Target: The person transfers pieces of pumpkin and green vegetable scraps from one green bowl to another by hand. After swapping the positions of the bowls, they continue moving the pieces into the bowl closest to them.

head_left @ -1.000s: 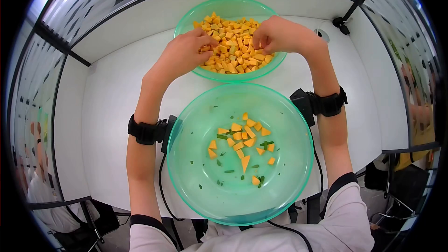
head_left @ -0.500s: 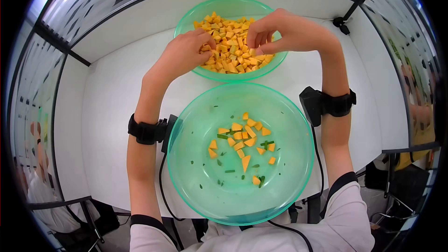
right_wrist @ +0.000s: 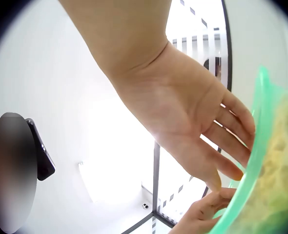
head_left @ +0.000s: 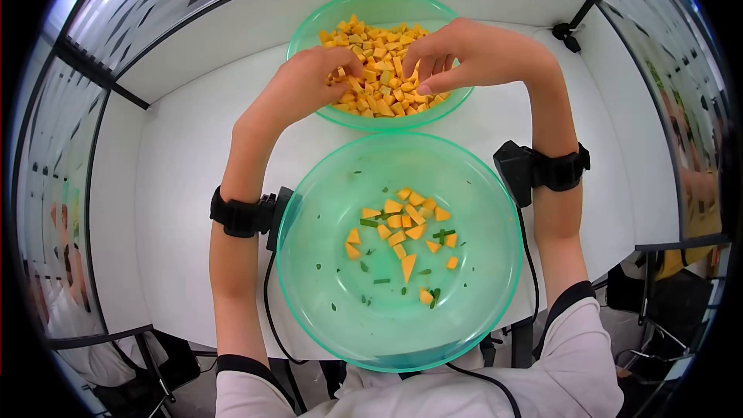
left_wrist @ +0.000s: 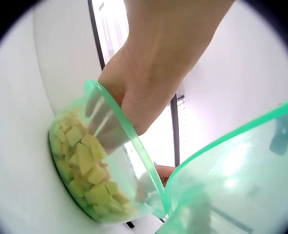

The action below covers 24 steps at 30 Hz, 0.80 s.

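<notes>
Diced orange chunks (head_left: pixel 379 97), which look like pumpkin, heap in the far green see-through bowl (head_left: pixel 387 128). My left hand (head_left: pixel 302 81) reaches over that bowl's left rim, its bent fingers and thumb down at the chunks. Orange shows between them, but I cannot tell whether they grip a piece. Over the right side of the heap, my right hand (head_left: pixel 484 54) has loosely bent fingers, thumb apart, and nothing visible held. In the right wrist view its palm (right_wrist: pixel 168 97) shows bare. Closer to me, a second green bowl (head_left: pixel 325 310) holds scattered chunks (head_left: pixel 408 267) and green bits (head_left: pixel 369 224).
Both bowls stand on a white table (head_left: pixel 186 186), the near one slightly overlapping the far one's rim in this view. White panels (head_left: pixel 240 46) enclose the back and sides. A black cable (head_left: pixel 267 317) runs down beside the near bowl.
My right hand rose from the right side of the heap and shifted left over it, its fingers loosening. The left hand has stayed at the left rim.
</notes>
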{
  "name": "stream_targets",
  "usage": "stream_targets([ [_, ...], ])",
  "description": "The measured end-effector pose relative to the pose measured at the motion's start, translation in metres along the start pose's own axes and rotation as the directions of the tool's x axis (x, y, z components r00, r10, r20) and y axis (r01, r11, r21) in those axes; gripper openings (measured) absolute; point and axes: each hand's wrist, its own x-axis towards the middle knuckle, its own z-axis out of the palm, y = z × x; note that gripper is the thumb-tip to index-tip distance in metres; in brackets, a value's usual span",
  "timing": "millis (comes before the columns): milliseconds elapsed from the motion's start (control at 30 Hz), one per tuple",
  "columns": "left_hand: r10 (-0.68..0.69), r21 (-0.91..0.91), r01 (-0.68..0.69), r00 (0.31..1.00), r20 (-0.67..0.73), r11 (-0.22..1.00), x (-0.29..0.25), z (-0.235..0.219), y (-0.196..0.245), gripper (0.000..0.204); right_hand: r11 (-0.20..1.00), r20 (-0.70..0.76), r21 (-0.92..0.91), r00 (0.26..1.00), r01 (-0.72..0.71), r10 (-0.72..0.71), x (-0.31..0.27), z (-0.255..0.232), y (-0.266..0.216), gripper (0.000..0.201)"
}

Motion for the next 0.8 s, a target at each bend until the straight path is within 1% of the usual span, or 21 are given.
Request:
stream_targets([
  [67,0.071,0.005,-0.07,0.996,-0.049,0.998,-0.001,0.003,-0.005,0.016,0.999,-0.019,-0.021,0.999,-0.034,0.034,0.001,0.002,-0.001,0.026],
  [100,0.097,0.024,-0.096,0.995,-0.032,0.995,0.0,0.003,-0.006,0.016,0.998,-0.041,-0.03,0.997,-0.063,0.061,0.001,0.003,-0.001,0.026],
  [200,0.001,0.043,-0.002,1.0,0.015,0.999,-0.001,0.0,0.001,0.015,0.985,-0.076,-0.094,0.988,-0.143,0.136,0.004,0.004,-0.001,0.025],
  [233,-0.01,0.023,0.01,1.0,0.009,1.0,-0.001,0.0,0.002,0.014,0.986,-0.093,-0.106,0.988,-0.13,0.12,0.005,0.006,0.003,0.024],
  [333,0.054,0.0,-0.054,0.998,0.01,0.999,-0.002,-0.004,0.002,0.013,0.984,-0.098,-0.102,0.986,-0.146,0.136,0.008,0.009,0.009,0.024],
  [367,0.111,-0.02,-0.111,0.994,-0.007,0.994,-0.003,-0.006,0.002,0.013,0.985,-0.104,-0.106,0.987,-0.133,0.122,0.01,0.01,0.01,0.023],
  [467,0.229,-0.099,-0.226,0.973,0.027,0.969,-0.004,-0.021,0.014,0.012,0.991,-0.123,-0.11,0.99,-0.079,0.066,0.015,0.015,0.017,0.019],
  [500,0.352,-0.165,-0.341,0.935,0.043,0.925,-0.004,-0.027,0.016,0.014,0.993,-0.131,-0.11,0.991,-0.05,0.036,0.017,0.018,0.021,0.017],
  [533,0.411,-0.253,-0.376,0.906,0.102,0.892,-0.006,-0.03,0.018,0.015,0.994,-0.14,-0.11,0.99,-0.021,0.006,0.019,0.019,0.022,0.015],
  [600,0.532,-0.429,-0.414,0.823,0.201,0.803,-0.009,-0.035,0.023,0.018,0.993,-0.107,-0.118,0.994,0.007,-0.019,0.023,0.022,0.021,0.013],
  [633,0.567,-0.469,-0.421,0.793,0.225,0.776,-0.008,-0.035,0.024,0.022,0.992,-0.09,-0.122,0.995,0.021,-0.032,0.025,0.023,0.02,0.012],
  [733,0.436,-0.431,-0.312,0.871,0.227,0.847,-0.01,-0.031,0.025,0.021,0.99,-0.097,-0.142,0.995,-0.001,-0.013,0.029,0.028,0.021,0.012],
  [767,0.348,-0.373,-0.257,0.916,0.2,0.891,-0.008,-0.029,0.024,0.019,0.989,-0.099,-0.145,0.995,-0.004,-0.011,0.03,0.03,0.022,0.011],
  [800,0.285,-0.282,-0.233,0.945,0.158,0.931,-0.007,-0.026,0.021,0.018,0.989,-0.1,-0.147,0.995,-0.006,-0.009,0.032,0.032,0.023,0.009],
])
